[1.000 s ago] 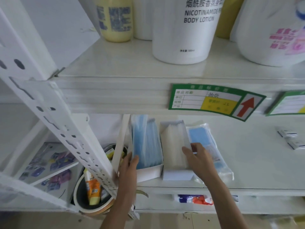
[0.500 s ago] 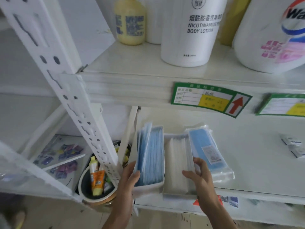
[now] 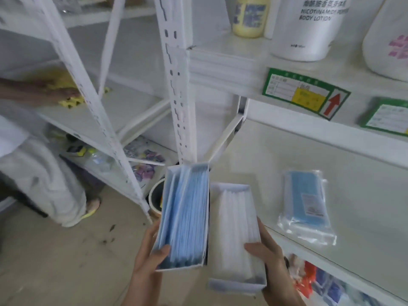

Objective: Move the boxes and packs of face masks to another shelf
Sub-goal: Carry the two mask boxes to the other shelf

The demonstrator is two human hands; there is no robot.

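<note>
Boxes of face masks sit in both my hands, lifted off the shelf (image 3: pixel 364 195) and held side by side out past its front edge. My left hand (image 3: pixel 148 259) grips the blue box (image 3: pixel 185 215) at its near end, thumb curled over the open top onto the blue masks, fingers wrapped under the outer wall. My right hand (image 3: pixel 269 259) grips the white box (image 3: pixel 236 235) the same way, thumb pressed onto the white masks, fingers round the right wall. The two boxes touch along their inner sides, the blue one held slightly higher.

A mask pack (image 3: pixel 306 204) in clear plastic lies flat on the shelf, near the front edge and well apart from the boxes. On the shelf above, a lotion tub (image 3: pixel 309 29) stands beside a yellow bottle (image 3: pixel 249 18), and a green label (image 3: pixel 304 93) with a red arrow is stuck to that shelf's front edge. A bucket (image 3: pixel 155 195) stands on the floor behind the blue box. At far left another person's hand (image 3: pixel 64 91) rests on yellow packets on a neighbouring rack.
</note>
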